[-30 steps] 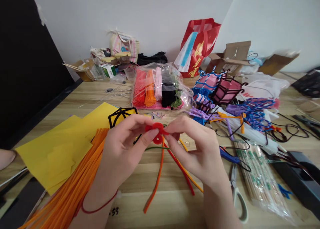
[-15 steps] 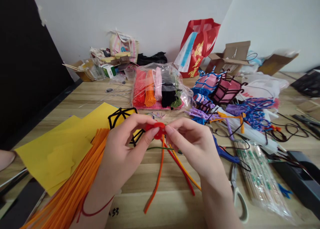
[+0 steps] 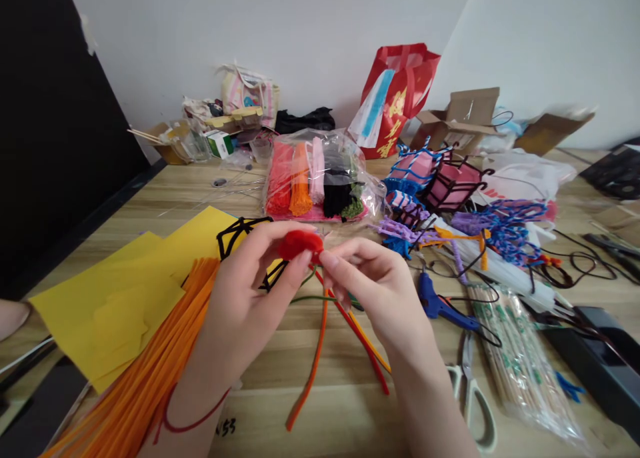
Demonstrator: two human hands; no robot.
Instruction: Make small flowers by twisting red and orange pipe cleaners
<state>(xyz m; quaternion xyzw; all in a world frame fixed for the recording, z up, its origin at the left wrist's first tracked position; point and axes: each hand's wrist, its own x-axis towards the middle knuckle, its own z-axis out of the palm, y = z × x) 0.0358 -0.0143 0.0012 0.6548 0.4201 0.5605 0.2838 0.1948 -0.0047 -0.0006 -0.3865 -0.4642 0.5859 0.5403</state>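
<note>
Above the table, my left hand [image 3: 245, 298] pinches a rounded, fuzzy red pipe cleaner piece [image 3: 296, 245] between thumb and fingers. My right hand [image 3: 383, 288] is closed on the right end of the same piece; its fingertips partly hide that end. Below the hands lie loose pipe cleaners: an orange one [image 3: 316, 371], a red one [image 3: 371, 359], a yellow one [image 3: 379, 357] and a green one [image 3: 307, 299]. A thick bundle of orange pipe cleaners [image 3: 150, 358] runs beside my left forearm. Behind my left hand is a black pipe cleaner frame [image 3: 231, 235], partly covered.
Yellow sheets [image 3: 115, 298] lie at left. On the right are a blue glue gun [image 3: 440, 305], scissors [image 3: 467, 391] and wrapped wooden sticks [image 3: 520, 351]. Farther back sit a clear bag of pipe cleaners [image 3: 300, 178], pink lanterns [image 3: 455, 185] and a red bag [image 3: 400, 105].
The red piece has turned and moved slightly left and up, showing a broader rounded side. My right hand has shifted left with it, uncovering more of the glue gun and scissors.
</note>
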